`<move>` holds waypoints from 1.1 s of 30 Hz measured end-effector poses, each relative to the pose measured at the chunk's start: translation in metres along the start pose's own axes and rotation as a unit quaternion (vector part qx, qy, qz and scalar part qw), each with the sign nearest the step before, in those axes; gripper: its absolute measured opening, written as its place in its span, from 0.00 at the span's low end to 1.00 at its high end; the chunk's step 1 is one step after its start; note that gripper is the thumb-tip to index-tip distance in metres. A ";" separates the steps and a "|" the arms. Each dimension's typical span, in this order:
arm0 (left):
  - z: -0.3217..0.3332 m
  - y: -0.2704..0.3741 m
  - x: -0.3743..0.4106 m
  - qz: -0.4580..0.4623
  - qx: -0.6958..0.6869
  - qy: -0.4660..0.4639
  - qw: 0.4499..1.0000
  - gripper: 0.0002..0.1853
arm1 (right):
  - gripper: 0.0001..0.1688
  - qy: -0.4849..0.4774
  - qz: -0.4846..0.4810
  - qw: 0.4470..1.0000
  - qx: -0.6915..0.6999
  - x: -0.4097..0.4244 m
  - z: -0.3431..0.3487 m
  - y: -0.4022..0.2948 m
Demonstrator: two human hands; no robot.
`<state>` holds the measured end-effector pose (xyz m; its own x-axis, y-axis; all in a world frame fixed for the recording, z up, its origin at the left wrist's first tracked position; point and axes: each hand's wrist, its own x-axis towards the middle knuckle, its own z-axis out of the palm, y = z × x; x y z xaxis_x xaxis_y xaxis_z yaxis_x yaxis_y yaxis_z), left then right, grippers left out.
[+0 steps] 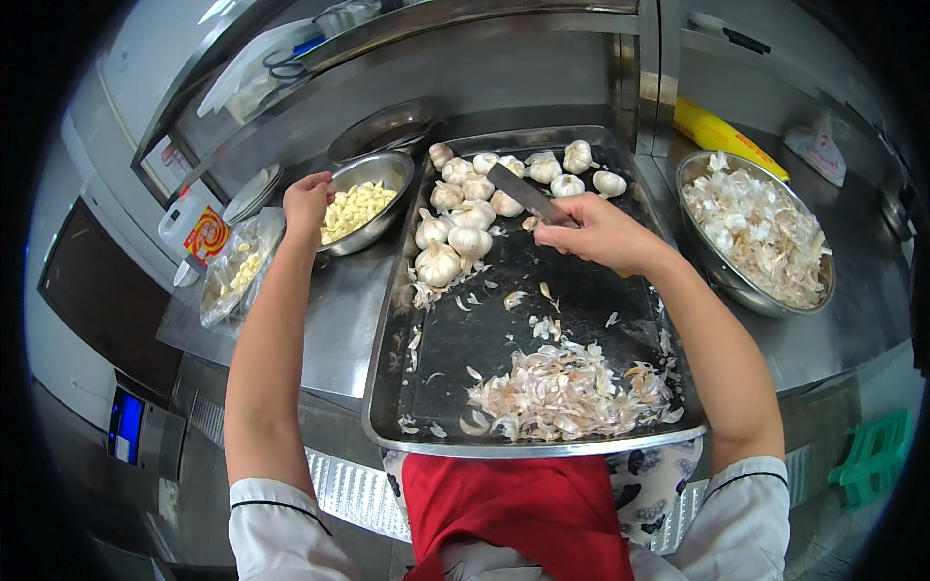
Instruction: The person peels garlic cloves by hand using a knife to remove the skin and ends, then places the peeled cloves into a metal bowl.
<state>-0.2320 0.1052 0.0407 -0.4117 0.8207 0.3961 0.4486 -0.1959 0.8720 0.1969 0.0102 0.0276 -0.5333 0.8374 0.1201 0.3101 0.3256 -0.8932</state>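
My right hand (pixel 599 231) grips a knife with a broad metal blade (pixel 523 190), which points up and left over the black metal tray (pixel 494 312). Whole garlic bulbs (pixel 472 215) crowd the tray's far and left parts. A small garlic piece (pixel 530 224) shows beside my right thumb. At the left rim of a steel bowl (pixel 399 174) is my left hand (pixel 308 203), its fingers curled; whether they hold anything is hidden. Peeled garlic cloves (pixel 357 209) lie in that bowl. Loose garlic skins (pixel 567 392) are heaped at the tray's near end.
A second steel bowl (pixel 734 279), full of garlic skins, stands to the right by a yellow packet (pixel 726 138). On the left are a plastic-covered dish (pixel 240 279) with some cloves, a white jug (pixel 192 225) and plates (pixel 254 192). A steel shelf (pixel 465 25) overhangs the back.
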 end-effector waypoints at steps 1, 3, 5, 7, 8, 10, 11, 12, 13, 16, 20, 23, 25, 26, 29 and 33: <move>0.011 0.008 -0.010 0.018 -0.005 -0.041 0.999 0.11 | 0.13 0.021 0.000 1.000 -0.003 0.002 -0.001 0.005; 0.038 0.028 -0.042 0.053 -0.014 -0.124 0.991 0.11 | 0.12 0.079 -0.013 0.997 0.001 0.006 -0.002 0.015; 0.069 0.056 -0.089 0.038 -0.005 -0.220 0.975 0.10 | 0.12 0.132 -0.012 0.991 -0.034 0.006 -0.006 0.019; 0.096 0.073 -0.131 0.063 0.066 -0.336 0.937 0.09 | 0.14 0.148 -0.011 0.987 -0.064 0.012 -0.009 0.033; 0.109 0.073 -0.150 0.131 0.088 -0.384 0.910 0.09 | 0.14 0.139 -0.005 0.988 -0.064 0.015 -0.012 0.038; 0.127 0.080 -0.185 0.221 0.146 -0.440 0.858 0.09 | 0.15 0.117 -0.003 0.991 -0.062 0.015 -0.012 0.038; 0.135 0.086 -0.199 0.246 0.179 -0.453 0.838 0.10 | 0.16 0.116 0.006 0.992 -0.054 0.014 -0.012 0.039; 0.140 0.086 -0.209 0.281 0.216 -0.424 0.833 0.10 | 0.16 0.112 0.010 0.993 -0.045 0.015 -0.010 0.037; 0.148 0.087 -0.216 0.317 0.249 -0.396 0.825 0.11 | 0.16 0.110 0.019 0.993 -0.037 0.015 -0.010 0.037; 0.161 0.085 -0.222 0.331 0.310 -0.385 0.804 0.12 | 0.20 0.126 0.002 0.989 -0.077 0.013 -0.009 0.033; 0.172 0.075 -0.224 0.330 0.323 -0.369 0.807 0.10 | 0.20 0.136 -0.007 0.985 -0.108 0.013 -0.010 0.030; 0.178 0.076 -0.225 0.322 0.308 -0.365 0.818 0.09 | 0.18 0.167 -0.009 0.982 -0.091 0.013 -0.011 0.033; 0.181 0.075 -0.224 0.316 0.296 -0.365 0.824 0.08 | 0.17 0.168 -0.012 0.982 -0.088 0.015 -0.012 0.037; 0.182 0.075 -0.224 0.313 0.290 -0.365 0.828 0.08 | 0.16 0.168 -0.013 0.982 -0.086 0.016 -0.012 0.039; 0.186 0.073 -0.224 0.307 0.277 -0.372 0.831 0.08 | 0.15 0.162 -0.002 0.983 -0.088 0.015 -0.011 0.036; 0.185 0.071 -0.222 0.322 0.252 -0.383 0.829 0.08 | 0.14 0.140 -0.012 0.988 -0.059 0.018 -0.009 0.039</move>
<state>0.0376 0.0083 -0.0382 0.5783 0.7711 0.2664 0.7333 -0.6344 0.2444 0.2067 0.0416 -0.0016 -0.3073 0.9122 0.2710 0.3984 0.3820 -0.8339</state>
